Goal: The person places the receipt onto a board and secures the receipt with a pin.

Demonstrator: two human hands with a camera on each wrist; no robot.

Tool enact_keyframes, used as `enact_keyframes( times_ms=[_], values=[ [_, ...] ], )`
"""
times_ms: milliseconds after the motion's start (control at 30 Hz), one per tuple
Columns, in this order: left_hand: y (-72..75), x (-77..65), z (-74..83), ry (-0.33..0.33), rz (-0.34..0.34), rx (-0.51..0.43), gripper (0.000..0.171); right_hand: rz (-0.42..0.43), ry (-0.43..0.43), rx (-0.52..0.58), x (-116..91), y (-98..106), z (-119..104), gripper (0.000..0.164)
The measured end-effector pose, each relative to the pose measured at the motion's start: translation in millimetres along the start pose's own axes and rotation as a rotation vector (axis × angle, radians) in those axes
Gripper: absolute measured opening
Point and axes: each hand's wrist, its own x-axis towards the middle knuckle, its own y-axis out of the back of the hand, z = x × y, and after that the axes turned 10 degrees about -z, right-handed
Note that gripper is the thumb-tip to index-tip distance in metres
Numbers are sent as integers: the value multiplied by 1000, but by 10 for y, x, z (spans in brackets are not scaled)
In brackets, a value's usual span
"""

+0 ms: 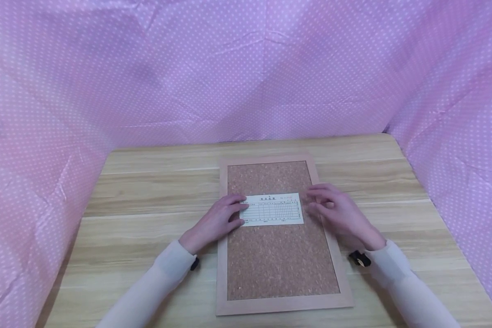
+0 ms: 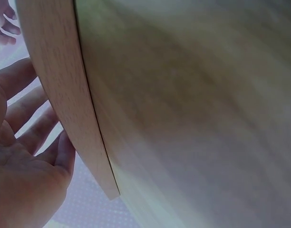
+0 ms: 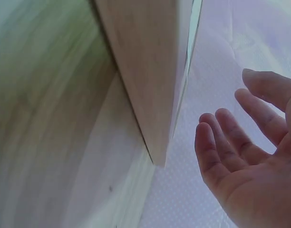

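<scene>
Left hand [image 1: 218, 219] flat on paper slip [image 1: 273, 209], right hand [image 1: 338, 212] loose beside, both over cork board [image 1: 280, 255]

I'm at what looks like a makeshift recording booth rather than a lived-in room: pink-purple polka-dot cloth [image 1: 246, 68] hangs creased on all three sides of me, walling off everything beyond. In front of me sits a pale wood-grain table [image 1: 147, 191], with a framed cork board [image 1: 280, 255] lying flat on it, and small black camera units strapped at my wrists [image 1: 360, 258]
</scene>
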Motion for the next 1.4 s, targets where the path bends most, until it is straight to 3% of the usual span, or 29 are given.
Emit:
enact_keyframes(
  times_ms=[333, 667, 900, 1100, 1400],
  values=[
    [2, 0, 2, 7, -4, -8, 45, 125, 75, -56, -209, 198, 126, 36],
    [13, 8, 9, 5, -3, -7, 45, 163, 22, -83, -392, 362, 255, 36],
    [26, 6, 21, 5, -6, -5, 45, 143, -73, -52, -477, 451, 333, 37],
    [25, 6, 13, -4, -5, -1, 44, 124, -88, -41, -503, 525, 443, 36],
    [32, 7, 14, -1, -7, -3, 44, 38, -182, -5, -550, 646, 582, 38]
  ],
)
